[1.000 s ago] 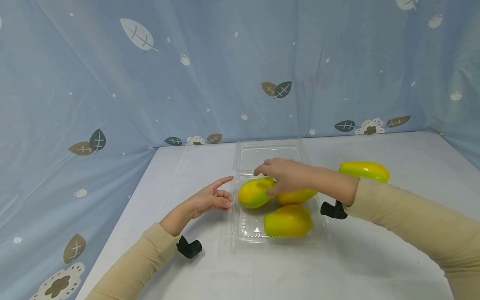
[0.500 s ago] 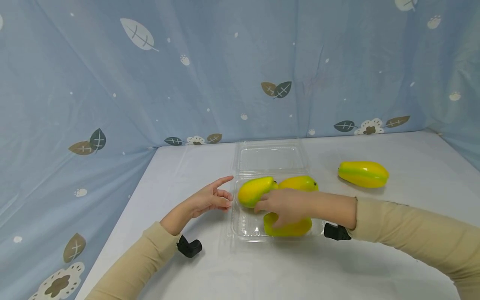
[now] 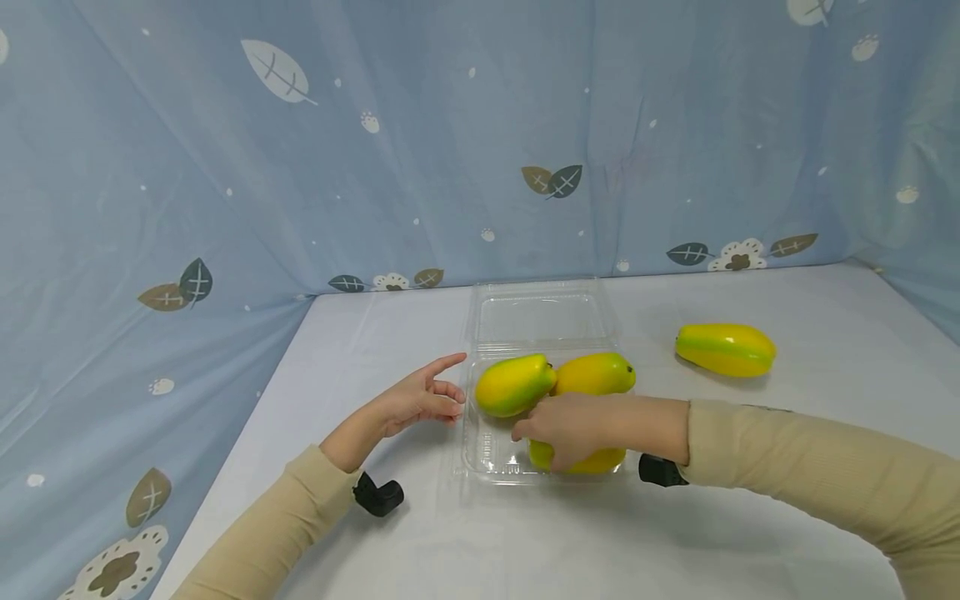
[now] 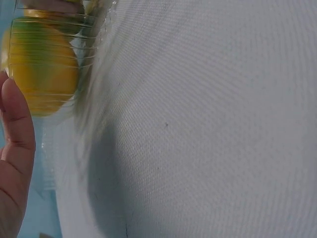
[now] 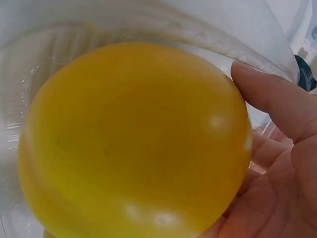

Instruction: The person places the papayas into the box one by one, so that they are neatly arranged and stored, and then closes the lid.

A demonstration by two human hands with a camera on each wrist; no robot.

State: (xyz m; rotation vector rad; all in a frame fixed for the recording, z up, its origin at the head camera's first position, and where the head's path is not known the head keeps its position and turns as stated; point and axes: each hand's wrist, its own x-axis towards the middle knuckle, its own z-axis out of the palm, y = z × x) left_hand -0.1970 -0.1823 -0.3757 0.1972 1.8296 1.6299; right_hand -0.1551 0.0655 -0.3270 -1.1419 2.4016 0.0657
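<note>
Three yellow-green papayas sit in the base of a clear plastic clamshell box: one at the left, one at the back right, and the front papaya. My right hand reaches over the box and grips the front papaya, thumb on one side and fingers curled round the other. That hand covers part of the fruit in the head view. My left hand stays beside the box's left wall, its index finger stretched toward the rim and the other fingers loosely bent.
Another papaya lies on the white table to the right of the box. The open clear lid lies flat behind the base. A blue leaf-printed curtain borders the table at the back and sides.
My right hand has moved from the back papayas toward me, down onto the front papaya, and taken hold of it. The left hand has stayed in place.
</note>
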